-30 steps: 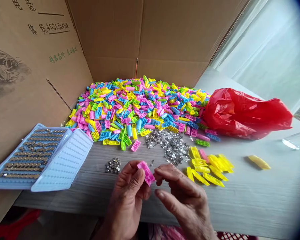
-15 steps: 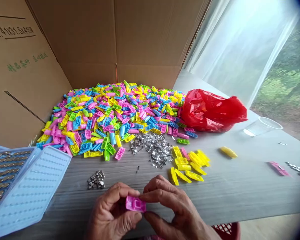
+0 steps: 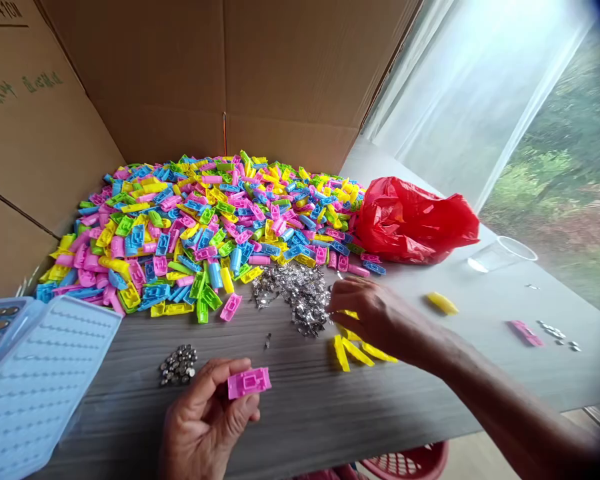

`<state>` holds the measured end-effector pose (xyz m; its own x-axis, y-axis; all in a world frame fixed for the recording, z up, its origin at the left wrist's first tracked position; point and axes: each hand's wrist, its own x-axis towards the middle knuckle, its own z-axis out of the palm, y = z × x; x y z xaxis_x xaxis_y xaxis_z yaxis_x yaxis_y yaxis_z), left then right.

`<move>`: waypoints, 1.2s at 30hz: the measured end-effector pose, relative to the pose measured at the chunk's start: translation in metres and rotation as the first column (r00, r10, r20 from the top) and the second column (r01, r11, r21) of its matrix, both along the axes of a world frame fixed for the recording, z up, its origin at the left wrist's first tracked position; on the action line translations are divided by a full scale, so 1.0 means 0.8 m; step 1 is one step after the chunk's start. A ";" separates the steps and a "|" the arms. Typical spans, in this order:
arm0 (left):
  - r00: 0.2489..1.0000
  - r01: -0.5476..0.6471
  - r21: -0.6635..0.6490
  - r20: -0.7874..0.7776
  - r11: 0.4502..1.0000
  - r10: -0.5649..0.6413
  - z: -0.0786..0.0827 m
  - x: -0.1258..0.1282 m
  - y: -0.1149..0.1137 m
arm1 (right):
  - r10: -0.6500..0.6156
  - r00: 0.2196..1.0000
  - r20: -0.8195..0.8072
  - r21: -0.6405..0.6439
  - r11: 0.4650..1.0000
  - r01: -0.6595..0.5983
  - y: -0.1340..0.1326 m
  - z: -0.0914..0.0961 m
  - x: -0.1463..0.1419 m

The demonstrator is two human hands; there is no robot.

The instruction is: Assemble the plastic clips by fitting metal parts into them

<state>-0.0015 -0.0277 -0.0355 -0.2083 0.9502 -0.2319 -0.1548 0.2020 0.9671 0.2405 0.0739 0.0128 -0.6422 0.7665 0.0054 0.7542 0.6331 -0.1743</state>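
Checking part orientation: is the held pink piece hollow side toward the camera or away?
Toward: the pink piece in the left hand shows its molded inside.

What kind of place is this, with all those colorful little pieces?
Probably a small, makeshift workshop corner: there's a big heap of plastic pieces, a pile of tiny metal parts, and tall cardboard standing behind them.

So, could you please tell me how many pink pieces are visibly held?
1: the pink piece in the left hand. The right hand, at the right edge of the metal bits, may hide another.
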 end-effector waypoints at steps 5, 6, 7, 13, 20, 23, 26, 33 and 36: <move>0.999 0.045 -0.004 -0.013 0.999 -0.045 0.000 -0.004 0.006 | -0.089 0.995 0.038 0.012 0.996 0.088 -0.020 -0.024 -0.007; 0.999 0.047 -0.010 -0.023 0.999 -0.047 0.001 -0.004 0.007 | -0.099 0.994 0.036 0.019 0.995 0.098 -0.020 -0.026 -0.011; 0.998 0.048 -0.016 -0.032 0.999 -0.048 0.001 -0.003 0.007 | -0.103 0.994 0.028 0.024 0.994 0.103 -0.020 -0.026 -0.015; 0.998 0.029 -0.024 -0.051 0.999 -0.030 -0.002 -0.003 0.007 | -0.109 0.989 -0.100 0.054 0.992 0.115 -0.004 -0.006 -0.003; 0.999 0.052 -0.055 -0.003 0.997 -0.053 -0.008 -0.003 0.005 | 0.001 0.983 -0.183 -0.022 1.000 -0.005 -0.002 -0.028 0.018; 0.999 0.034 -0.048 0.021 0.998 -0.033 -0.006 -0.001 0.005 | 0.036 0.978 -0.207 -0.028 0.999 -0.042 -0.002 -0.041 0.009; 0.999 -0.019 -0.055 0.041 0.998 0.022 -0.002 0.004 0.005 | 0.049 0.971 -0.232 -0.036 0.998 -0.059 0.001 -0.045 0.004; 0.996 0.015 -0.056 0.085 0.998 -0.010 0.001 0.008 0.004 | -0.069 0.904 -0.422 -0.098 0.995 0.030 -0.008 -0.033 0.005; 0.992 0.038 -0.032 0.120 0.999 -0.034 0.008 0.011 0.001 | -0.152 0.816 -0.558 -0.181 0.982 0.060 -0.027 -0.020 -0.003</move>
